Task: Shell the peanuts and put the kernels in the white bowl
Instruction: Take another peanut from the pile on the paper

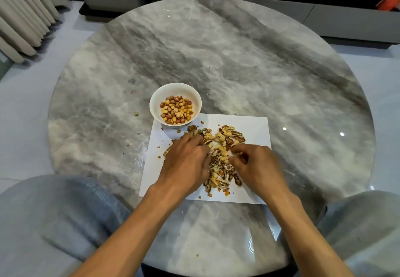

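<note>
A white bowl (156,100) stands on the far left corner of a white paper sheet (251,125) and holds many red and yellow kernels (176,110). A pile of peanuts and broken shells (223,139) covers the middle of the sheet. My left hand (186,162) lies palm down on the left of the pile, its fingertips bent into the shells and hidden there. On the right of the pile, my right hand (257,166) has its fingers curled, with thumb and forefinger pinching a peanut (238,154).
The sheet lies near the front of a round grey marble table (216,55). Small shell crumbs (136,114) are scattered left of the bowl. Grey chair backs (65,216) stand at the near left and near right. A low cabinet (303,14) is behind the table.
</note>
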The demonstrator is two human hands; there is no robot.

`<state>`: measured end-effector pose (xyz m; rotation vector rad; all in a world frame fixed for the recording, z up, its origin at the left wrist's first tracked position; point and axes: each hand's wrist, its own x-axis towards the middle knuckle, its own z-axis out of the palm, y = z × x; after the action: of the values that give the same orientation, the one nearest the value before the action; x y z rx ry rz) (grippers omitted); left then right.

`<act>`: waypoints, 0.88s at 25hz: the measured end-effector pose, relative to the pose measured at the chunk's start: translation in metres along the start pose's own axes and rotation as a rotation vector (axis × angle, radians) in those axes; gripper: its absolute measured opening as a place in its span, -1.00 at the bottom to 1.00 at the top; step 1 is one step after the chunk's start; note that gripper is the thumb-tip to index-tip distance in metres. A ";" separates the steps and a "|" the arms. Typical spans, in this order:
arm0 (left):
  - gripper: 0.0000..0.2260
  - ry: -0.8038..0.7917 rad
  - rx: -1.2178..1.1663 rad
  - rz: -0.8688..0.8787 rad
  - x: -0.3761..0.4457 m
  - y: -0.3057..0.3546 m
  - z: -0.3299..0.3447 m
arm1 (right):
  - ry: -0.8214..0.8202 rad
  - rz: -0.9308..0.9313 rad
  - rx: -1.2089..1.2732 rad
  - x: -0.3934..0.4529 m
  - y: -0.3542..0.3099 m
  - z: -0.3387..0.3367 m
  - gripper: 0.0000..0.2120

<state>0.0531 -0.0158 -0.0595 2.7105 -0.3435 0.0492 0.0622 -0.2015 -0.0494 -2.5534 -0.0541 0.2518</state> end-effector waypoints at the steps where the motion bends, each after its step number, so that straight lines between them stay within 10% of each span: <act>1: -0.87 0.010 -0.013 -0.011 0.000 -0.001 0.000 | 0.041 0.015 0.015 0.001 0.001 0.000 -0.81; 22: -0.94 -0.010 -0.231 -0.166 0.006 -0.005 0.001 | -0.109 -0.080 -0.004 -0.006 -0.007 0.009 -0.82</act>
<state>0.0598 -0.0130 -0.0619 2.5001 -0.1176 -0.0485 0.0551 -0.1913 -0.0519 -2.5330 -0.1978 0.3602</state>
